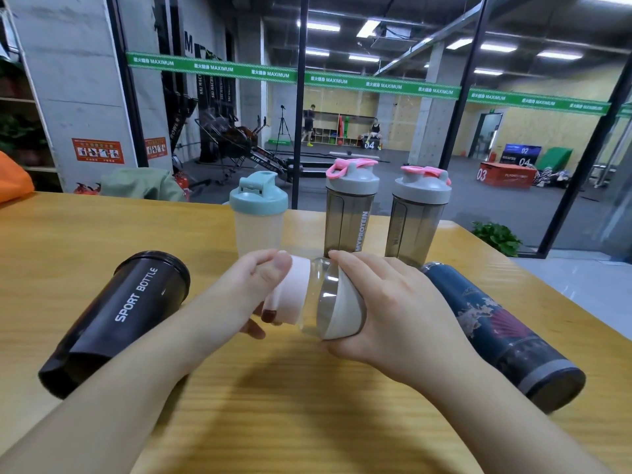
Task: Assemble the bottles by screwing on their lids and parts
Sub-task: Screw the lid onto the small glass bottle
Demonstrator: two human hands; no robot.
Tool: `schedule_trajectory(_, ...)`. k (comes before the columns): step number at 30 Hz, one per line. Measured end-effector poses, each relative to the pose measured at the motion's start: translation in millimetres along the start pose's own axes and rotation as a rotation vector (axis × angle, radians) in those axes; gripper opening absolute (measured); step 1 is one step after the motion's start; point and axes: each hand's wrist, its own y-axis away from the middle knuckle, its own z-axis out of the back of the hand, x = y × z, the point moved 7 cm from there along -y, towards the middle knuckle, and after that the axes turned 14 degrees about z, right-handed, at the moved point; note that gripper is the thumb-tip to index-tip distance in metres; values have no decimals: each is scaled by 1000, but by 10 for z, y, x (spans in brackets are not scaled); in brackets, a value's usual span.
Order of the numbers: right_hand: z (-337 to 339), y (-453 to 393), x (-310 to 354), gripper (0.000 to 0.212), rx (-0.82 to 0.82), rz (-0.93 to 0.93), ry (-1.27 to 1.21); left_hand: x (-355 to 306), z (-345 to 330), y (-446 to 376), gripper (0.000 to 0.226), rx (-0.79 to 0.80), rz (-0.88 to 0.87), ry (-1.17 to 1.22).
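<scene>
A clear bottle (309, 295) is gripped sideways by both hands' fingers: left (260, 289) on its pink band, right (386, 302) on its cup end; contents cannot be told

— What carries everything?
— A yellow wood-grain table (85, 227).
— And on it?
— A black "SPORT BOTTLE" cup (116, 319) lying on its side at left, a dark blue patterned bottle (502, 333) lying at right. Behind stand a teal-lidded shaker (259, 213) and two grey pink-capped shakers (350, 213) (415, 220).
</scene>
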Motion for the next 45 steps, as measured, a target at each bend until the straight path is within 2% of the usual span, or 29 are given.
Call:
schedule_trajectory(5, -14, -1, 13, 88, 4, 15, -24, 22, -30, -30, 72, -14, -26, -33)
schedule_trajectory(10, 21, 0, 12, 92, -28, 18, -40, -64, 26, 11, 55, 43, -147, -45)
schedule_trajectory(15, 111, -11, 15, 88, -33, 36, -9, -113, 15, 52, 49, 128, -219, -11)
schedule_trajectory(20, 134, -7, 6, 86, 28, 47, -8, -123, 8, 69, 59, 155, -253, -31)
schedule_trajectory(23, 150, -4, -20, 86, 28, 51, -19, -153, -16, 88, 57, 141, -282, -20)
schedule_trajectory(27, 168, 0, -63, 87, -28, 55, -80, -183, -9, 115, 64, -11, -330, -47)
schedule_trajectory(29, 174, 5, -83, 88, -63, 49, -107, -204, -37, 163, 76, -78, -378, -45)
schedule_trajectory(32, 189, 14, -130, 91, -115, 26, -128, -197, -128, 205, 87, -119, -444, -34)
schedule_trajectory(39, 375, 75, -403, 93, -383, -65, -135, 67, -262, 11, 89, -180, -339, -230)
schedule_trajectory(42, 428, 132, -579, 89, -444, -136, -139, 176, -318, -61, 76, -163, -281, -297)
schedule_trajectory(45, 483, 236, -808, 89, -436, -302, -142, 257, -369, -137, 75, -171, -216, -319)
